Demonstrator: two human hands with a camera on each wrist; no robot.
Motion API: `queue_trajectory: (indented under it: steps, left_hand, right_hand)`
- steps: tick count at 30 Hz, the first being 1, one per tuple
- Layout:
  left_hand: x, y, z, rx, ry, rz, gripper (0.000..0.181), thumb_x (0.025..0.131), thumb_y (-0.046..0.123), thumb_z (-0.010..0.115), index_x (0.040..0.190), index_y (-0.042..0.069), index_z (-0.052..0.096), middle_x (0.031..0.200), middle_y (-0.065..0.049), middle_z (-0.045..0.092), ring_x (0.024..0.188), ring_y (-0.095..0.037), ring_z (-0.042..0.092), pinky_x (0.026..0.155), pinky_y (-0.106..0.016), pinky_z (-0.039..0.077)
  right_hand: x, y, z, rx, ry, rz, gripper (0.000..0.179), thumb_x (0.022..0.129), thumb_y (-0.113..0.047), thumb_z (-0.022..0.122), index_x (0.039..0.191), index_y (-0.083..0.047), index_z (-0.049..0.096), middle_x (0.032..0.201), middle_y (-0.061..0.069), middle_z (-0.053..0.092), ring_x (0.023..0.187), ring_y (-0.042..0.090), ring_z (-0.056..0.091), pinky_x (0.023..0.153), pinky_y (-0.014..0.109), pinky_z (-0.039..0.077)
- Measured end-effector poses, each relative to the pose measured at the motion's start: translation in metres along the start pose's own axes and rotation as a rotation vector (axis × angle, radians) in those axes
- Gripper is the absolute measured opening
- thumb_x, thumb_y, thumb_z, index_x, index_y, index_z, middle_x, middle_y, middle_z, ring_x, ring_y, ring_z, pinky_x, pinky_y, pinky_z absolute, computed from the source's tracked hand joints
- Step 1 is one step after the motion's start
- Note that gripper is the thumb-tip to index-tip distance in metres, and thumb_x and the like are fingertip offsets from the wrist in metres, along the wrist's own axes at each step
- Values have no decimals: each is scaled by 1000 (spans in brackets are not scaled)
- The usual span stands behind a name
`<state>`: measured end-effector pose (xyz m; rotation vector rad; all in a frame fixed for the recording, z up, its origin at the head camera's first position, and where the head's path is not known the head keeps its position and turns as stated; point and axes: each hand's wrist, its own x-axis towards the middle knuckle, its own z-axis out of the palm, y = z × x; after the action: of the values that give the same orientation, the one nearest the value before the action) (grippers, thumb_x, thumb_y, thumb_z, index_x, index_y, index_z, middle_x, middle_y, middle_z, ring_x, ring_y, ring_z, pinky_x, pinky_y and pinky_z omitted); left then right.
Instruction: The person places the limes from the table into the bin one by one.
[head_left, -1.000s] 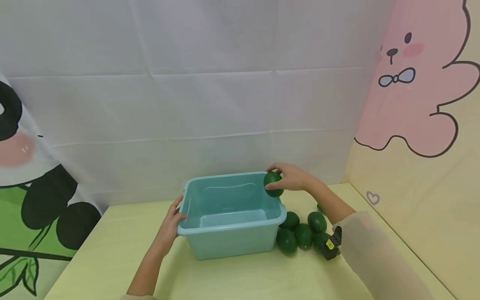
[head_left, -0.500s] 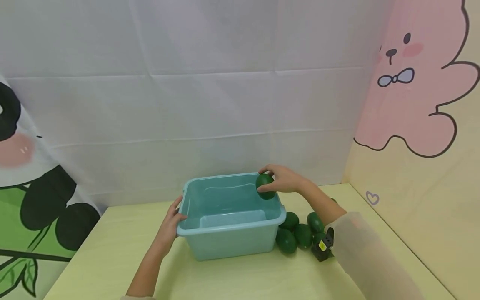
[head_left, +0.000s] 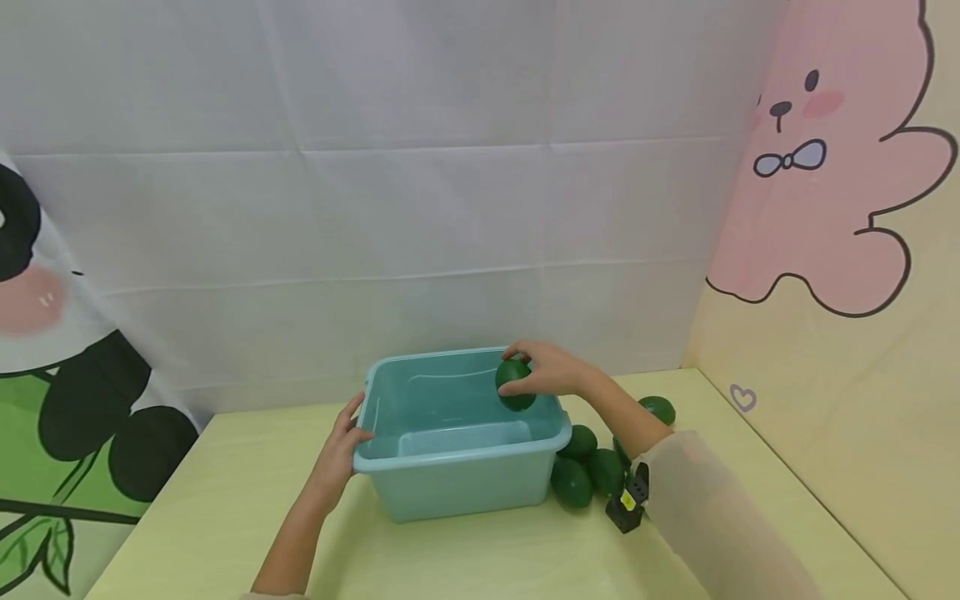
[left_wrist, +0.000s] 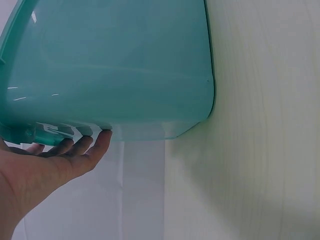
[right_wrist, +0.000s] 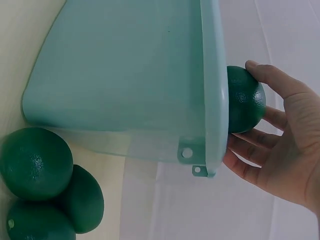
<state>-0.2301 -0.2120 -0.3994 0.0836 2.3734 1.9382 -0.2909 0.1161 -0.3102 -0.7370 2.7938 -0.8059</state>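
Note:
A light-blue plastic basin stands on the table, and its visible inside holds nothing. My left hand grips its left rim; in the left wrist view the fingers lie along the outer wall. Over the right end of the basin, my right hand holds a dark green avocado between thumb and fingers. From the right wrist view, the basin's rim hides part of this avocado. Several more avocados lie close to the basin's right side, some partly covered by my right forearm.
The pale yellow table meets a white cloth backdrop behind the basin. A cream panel with a pink bear stands at the right. A small black device sits at my right wrist. One avocado lies farther back, beyond my forearm.
My right hand has moved left and slightly down with the avocado, from the basin's right rim to over its inside. My left hand and the basin stay in place.

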Motion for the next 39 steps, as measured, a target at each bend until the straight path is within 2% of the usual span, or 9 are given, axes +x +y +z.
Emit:
queue_trajectory:
  steps: [8,16,21,27,32,39]
  left_hand:
    - [-2,1,0,-4,-18,4,70,93,10,35,152,20,-1,152,-26,10,132,-46,28,92,-46,40]
    - [-1,-1,0,-6,-22,-3,70,93,10,35,152,21,-2,153,-26,8,132,-46,27,93,-46,40]
    - [0,-1,0,-9,-22,-5,70,93,11,35,152,21,-1,153,-26,8,132,-46,28,92,-44,40]
    - [1,0,-1,-18,-12,-9,69,92,11,34,152,21,3,153,-23,11,132,-45,29,92,-43,40]
    - [3,0,-2,-17,-12,-4,68,92,11,34,152,21,3,152,-23,12,131,-45,29,91,-42,41]
    - [5,0,-3,-15,-21,0,69,92,11,34,152,22,2,152,-23,12,131,-44,30,90,-41,41]
  right_hand:
    - [6,-2,19,37,-16,2,59,81,-45,66,133,-22,49,137,6,48,125,25,46,92,44,44]
    - [11,-2,32,107,-33,2,57,82,-40,67,133,-21,49,137,5,48,126,25,45,94,44,43]
    - [11,-3,34,123,-35,3,56,83,-39,66,133,-20,49,136,7,49,125,27,46,93,44,44]
    - [13,0,36,165,-12,-35,49,87,-35,63,132,-19,51,124,10,58,111,26,56,86,38,48]
    - [14,-1,33,175,3,-51,46,88,-34,62,129,-18,52,122,9,59,105,23,59,82,35,49]
    - [13,3,27,171,26,-60,43,88,-31,62,127,-15,55,119,11,60,102,25,61,83,34,49]
